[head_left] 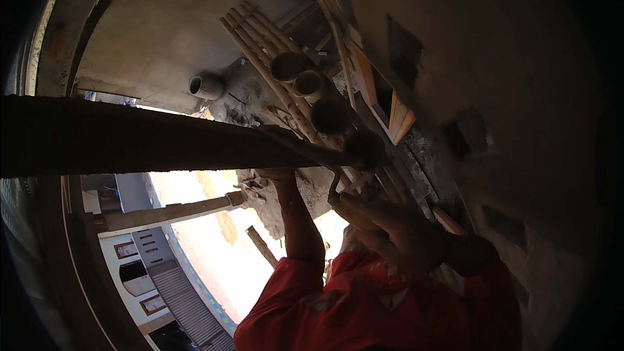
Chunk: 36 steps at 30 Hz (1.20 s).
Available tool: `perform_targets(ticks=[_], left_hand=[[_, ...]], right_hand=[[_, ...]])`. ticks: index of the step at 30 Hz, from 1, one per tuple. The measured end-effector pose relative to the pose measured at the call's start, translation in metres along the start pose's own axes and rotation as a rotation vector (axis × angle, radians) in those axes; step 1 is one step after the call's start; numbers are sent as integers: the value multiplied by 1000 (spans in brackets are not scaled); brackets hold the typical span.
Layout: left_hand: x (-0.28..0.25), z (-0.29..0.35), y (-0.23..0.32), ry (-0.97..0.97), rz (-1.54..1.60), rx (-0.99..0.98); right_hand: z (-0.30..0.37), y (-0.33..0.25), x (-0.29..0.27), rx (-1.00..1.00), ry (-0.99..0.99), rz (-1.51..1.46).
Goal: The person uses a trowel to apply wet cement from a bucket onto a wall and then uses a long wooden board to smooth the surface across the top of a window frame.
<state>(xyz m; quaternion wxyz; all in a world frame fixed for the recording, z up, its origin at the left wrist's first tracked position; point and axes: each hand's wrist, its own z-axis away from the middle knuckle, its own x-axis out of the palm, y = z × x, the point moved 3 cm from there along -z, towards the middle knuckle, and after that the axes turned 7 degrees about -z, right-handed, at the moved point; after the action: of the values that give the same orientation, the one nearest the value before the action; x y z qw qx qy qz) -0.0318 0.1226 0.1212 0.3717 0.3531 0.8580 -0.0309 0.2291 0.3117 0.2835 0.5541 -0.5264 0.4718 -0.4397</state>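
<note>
In the head view, the trowel [318, 154] is at the narrow end of the dark beam [130, 136]: long, dark blade, thin neck bent in a crook. The right hand [390, 221] grasps its handle; the left hand [278, 173], mostly hidden by the beam, has a grip I cannot tell.
</note>
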Motion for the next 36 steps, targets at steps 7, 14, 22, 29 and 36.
perform_targets(ticks=[7,14,22,29,36], left_hand=[[-30,-32,26,46,787,-313],[-41,-41,31,50,1266,-384],[-77,-59,52,38,886,-193],[-124,-81,43,30,1035,-29],[-138,-102,42,-57,1657,-112]], right_hand=[[0,30,-1,179,44,-113],[6,62,1,9,113,-253],[-9,124,4,54,48,-21],[-39,284,6,102,90,239],[-54,482,-22,380,149,644]])
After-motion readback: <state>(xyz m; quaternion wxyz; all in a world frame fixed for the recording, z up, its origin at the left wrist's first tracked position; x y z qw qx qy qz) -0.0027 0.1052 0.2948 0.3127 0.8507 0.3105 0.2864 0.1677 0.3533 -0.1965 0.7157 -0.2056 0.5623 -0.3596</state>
